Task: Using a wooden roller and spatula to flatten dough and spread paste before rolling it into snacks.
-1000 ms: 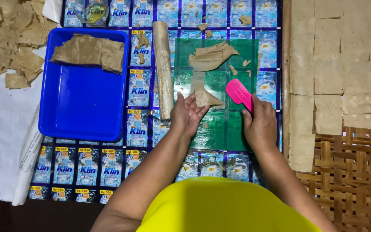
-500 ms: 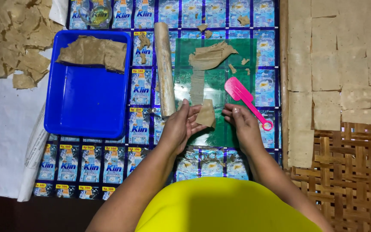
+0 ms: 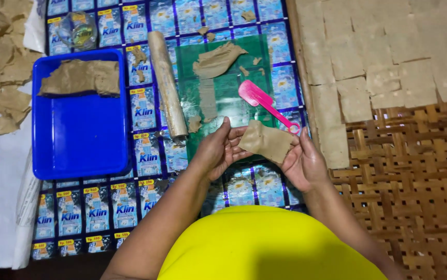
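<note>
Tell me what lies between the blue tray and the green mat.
In the head view, a dough-coated rolling pin lies lengthwise between the blue tray and the green mat, resting on the printed sachet sheet, with small dough scraps beside it.

Tray [image 3: 81,150] left of roller [image 3: 167,83] — scraper [image 3: 265,103] right — dough slab [image 3: 81,78] in tray

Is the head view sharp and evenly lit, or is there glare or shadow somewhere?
Head view: sharp in the middle, the dough sheet between both hands is clear; light glare on the rolling pin and green sheet; the bottom-right corner of the woven mat falls darker.
</note>
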